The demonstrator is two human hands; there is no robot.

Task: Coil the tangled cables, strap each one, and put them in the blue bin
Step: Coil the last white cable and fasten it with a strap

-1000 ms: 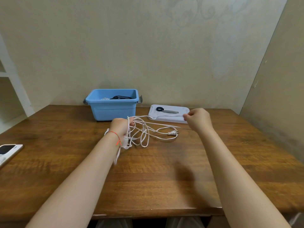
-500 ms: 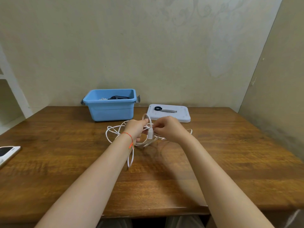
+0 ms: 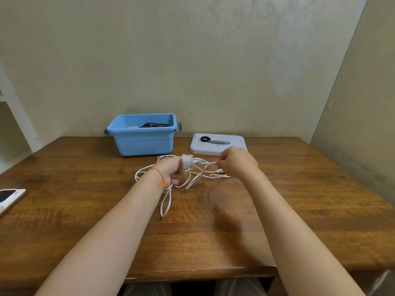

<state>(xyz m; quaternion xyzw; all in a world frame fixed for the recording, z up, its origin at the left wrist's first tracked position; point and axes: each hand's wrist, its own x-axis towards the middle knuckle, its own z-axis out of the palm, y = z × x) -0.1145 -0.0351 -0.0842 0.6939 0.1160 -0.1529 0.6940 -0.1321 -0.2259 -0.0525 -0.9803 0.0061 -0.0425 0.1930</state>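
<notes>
Cable, thin white, tangled (image 3: pixel 192 178): lies in loose loops on the brown wooden table (image 3: pixel 85 210), in front of the blue plastic bin (image 3: pixel 143 142), partly lifted between both hands; one long loop trails toward the near edge.

Left hand (image 3: pixel 171 169): fingers curled round a bundle of strands, with a white plug-like block (image 3: pixel 187 160) standing out at the top of the fist.

Right hand (image 3: pixel 237 163): fingers closed, pinching a single strand stretched across from the left fist; a small connector end (image 3: pixel 219 170) hangs just beside it.

Bin contents: a dark cable (image 3: pixel 152 125) and something white, already inside.

White flat tray (image 3: pixel 218 144): right of the bin, bearing a dark strap with a ring end (image 3: pixel 211 141).

Phone, pale-cased (image 3: pixel 9 198): far left table edge, well apart.

Risks, as judged:
- Pulling the stretched strand could tighten a knot, since loops cross beneath the hands.
- Trailing loop may snag or slide off the near edge, dragging strands from the fist.
- Loose connector end could whip through a loop and re-tangle.
- Uneven coil might spring open before the strap is fetched.
</notes>
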